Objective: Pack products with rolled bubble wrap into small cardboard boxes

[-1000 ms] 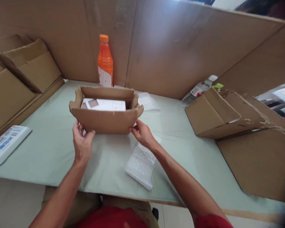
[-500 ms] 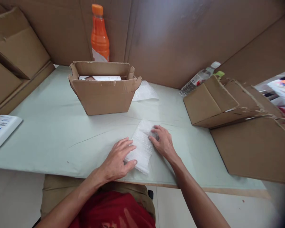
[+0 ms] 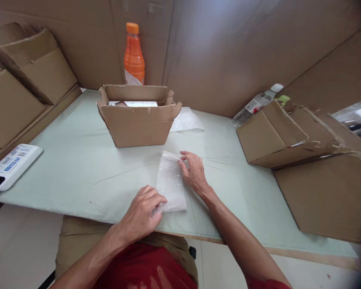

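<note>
A folded bubble wrap pouch [image 3: 170,181] lies on the pale green table [image 3: 78,168] near its front edge. My left hand [image 3: 142,213] is curled, its fingers pinching the pouch's near left corner. My right hand [image 3: 193,171] pinches the pouch's far right edge. Behind the pouch stands an open cardboard box [image 3: 138,120] with a white flat package [image 3: 133,103] inside. Neither hand touches the box.
An orange drink bottle [image 3: 133,56] stands behind the box against a cardboard wall. More bubble wrap [image 3: 186,119] lies beside the box. Flattened cartons [image 3: 289,132] and a clear water bottle [image 3: 257,104] sit at the right. A white device [image 3: 12,165] and stacked cartons [image 3: 24,88] lie left.
Both hands left the cardboard box, which now rests on the table, and came down onto the bubble wrap pouch. The pouch has been turned straighter and both hands now grip it.
</note>
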A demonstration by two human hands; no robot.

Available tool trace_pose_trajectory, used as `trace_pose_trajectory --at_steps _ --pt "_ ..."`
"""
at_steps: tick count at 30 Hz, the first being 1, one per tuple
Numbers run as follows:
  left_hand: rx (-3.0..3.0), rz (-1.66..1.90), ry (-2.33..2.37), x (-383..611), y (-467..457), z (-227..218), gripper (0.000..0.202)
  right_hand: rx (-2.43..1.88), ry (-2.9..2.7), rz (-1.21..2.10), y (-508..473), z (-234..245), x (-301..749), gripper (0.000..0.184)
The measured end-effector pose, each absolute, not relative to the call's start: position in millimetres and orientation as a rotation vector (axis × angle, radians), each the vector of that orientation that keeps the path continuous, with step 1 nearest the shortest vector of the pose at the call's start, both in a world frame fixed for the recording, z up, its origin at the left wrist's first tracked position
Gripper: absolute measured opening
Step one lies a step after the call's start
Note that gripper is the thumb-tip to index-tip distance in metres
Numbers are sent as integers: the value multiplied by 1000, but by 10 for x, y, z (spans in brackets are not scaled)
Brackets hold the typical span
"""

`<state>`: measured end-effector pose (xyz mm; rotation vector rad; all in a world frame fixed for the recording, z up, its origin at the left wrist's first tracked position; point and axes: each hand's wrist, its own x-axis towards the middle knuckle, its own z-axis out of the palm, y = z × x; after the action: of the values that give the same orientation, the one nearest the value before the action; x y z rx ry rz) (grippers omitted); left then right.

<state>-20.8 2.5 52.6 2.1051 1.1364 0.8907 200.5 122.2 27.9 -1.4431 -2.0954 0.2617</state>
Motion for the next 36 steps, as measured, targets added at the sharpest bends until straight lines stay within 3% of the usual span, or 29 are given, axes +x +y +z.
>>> trace_pose_trajectory --at_steps 8,15,20,23,27,33,36 --pt "1760 654 958 -552 -355 835 38 -1475 -2199 322 1161 319 1994 44" --pt "1731 553 1294 -416 -24 567 24 -1326 -1986 513 368 662 2274 24" --pt "1954 545 1506 -287 187 296 44 -1146 -2094 445 -149 725 2058 29" --pt "2042 643 1573 -279 164 235 52 -1062 -2345 440 -273 568 1852 40" --pt "2122 960 1477 -459 -15 337 50 -1074 -2372 368 -244 348 1703 26" --pt "2104 850 1299 -653 -250 381 49 -1195 -2077 819 -154 370 1722 20" --pt "2052 796 1443 -563 -189 272 46 -1258 -2055 561 -206 409 1771 24"
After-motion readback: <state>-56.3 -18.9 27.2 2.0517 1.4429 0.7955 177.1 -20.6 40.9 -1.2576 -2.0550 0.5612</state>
